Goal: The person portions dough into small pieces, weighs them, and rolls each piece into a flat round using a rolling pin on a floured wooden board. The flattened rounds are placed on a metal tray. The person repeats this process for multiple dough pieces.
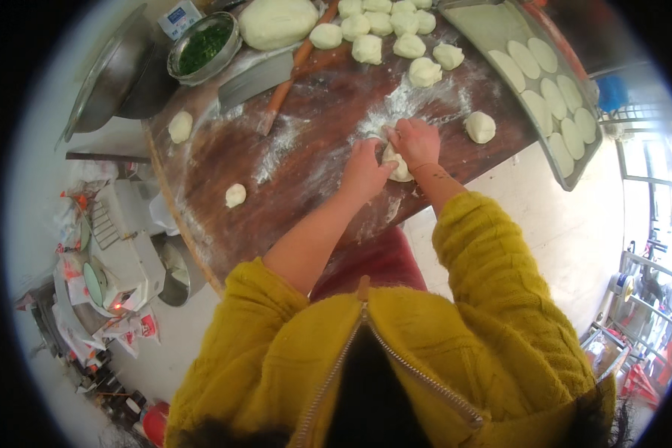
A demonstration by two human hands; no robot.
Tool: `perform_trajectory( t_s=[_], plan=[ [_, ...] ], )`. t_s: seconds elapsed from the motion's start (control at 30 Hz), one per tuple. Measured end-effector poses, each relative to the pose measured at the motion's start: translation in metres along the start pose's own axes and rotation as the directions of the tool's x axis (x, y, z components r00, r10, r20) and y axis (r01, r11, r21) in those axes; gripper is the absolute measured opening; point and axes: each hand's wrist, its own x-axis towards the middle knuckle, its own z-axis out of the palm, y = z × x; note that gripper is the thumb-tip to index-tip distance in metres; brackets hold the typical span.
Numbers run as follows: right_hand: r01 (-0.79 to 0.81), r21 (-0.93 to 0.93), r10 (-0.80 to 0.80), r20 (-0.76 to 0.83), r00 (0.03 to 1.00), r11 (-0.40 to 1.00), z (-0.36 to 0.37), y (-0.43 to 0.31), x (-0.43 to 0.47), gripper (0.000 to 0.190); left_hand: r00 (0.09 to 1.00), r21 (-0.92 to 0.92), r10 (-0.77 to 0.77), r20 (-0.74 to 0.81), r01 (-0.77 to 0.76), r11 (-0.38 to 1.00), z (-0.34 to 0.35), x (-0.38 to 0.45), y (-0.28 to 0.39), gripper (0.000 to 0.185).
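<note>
Near the front edge of the floured wooden table, a piece of dough lies between my two hands. My left hand grips its left side with the fingers curled and the thumb on top. At its far end, my right hand presses down with bent fingers, which hide part of the dough. White flour is scattered just beyond my hands. A single dough ball sits to the right of them. Farther off, several dough balls are grouped at the back.
A rolling pin and a dough scraper lie left of centre. Behind them are a large dough mass and a bowl of chopped greens. A tray of flat dough ovals overhangs the right edge. Small dough pieces rest at left.
</note>
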Motion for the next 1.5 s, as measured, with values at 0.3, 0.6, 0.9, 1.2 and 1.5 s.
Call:
perform_trajectory(
  t_s=[0.3, 0.6, 0.9, 1.2, 1.5],
  plan=[
    [0.274, -0.132, -0.276, 0.007, 0.961, 0.953, 0.011, -0.014, -0.029, 0.035, 0.991, 0.146, -0.065, 0.12, 0.047, 0.988, -0.006, -0.02, 0.005, 0.041],
    [-0.027, 0.213, 0.053, -0.113, 0.992, 0.977, 0.019, 0.013, -0.023, 0.02, 0.902, 0.217, 0.425, -0.074, -0.401, 0.89, 0.024, -0.03, 0.0, 0.026],
    [-0.276, 0.551, 0.408, -0.13, 0.903, 0.787, 0.022, 0.03, -0.024, 0.016, 0.928, 0.182, 0.347, -0.133, -0.322, 0.929, 0.04, -0.018, 0.004, 0.029],
    [-0.316, 0.456, 0.411, -0.123, 0.903, 0.832, 0.024, 0.039, -0.017, 0.016, 0.877, 0.365, 0.459, -0.142, -0.385, 0.848, 0.044, -0.017, 0.009, 0.056],
    [-0.082, 0.132, 0.123, -0.334, 0.935, 0.988, 0.021, 0.04, -0.02, 0.02, 0.869, 0.308, 0.485, -0.095, -0.437, 0.845, 0.039, -0.01, 0.019, 0.059]
  ],
)
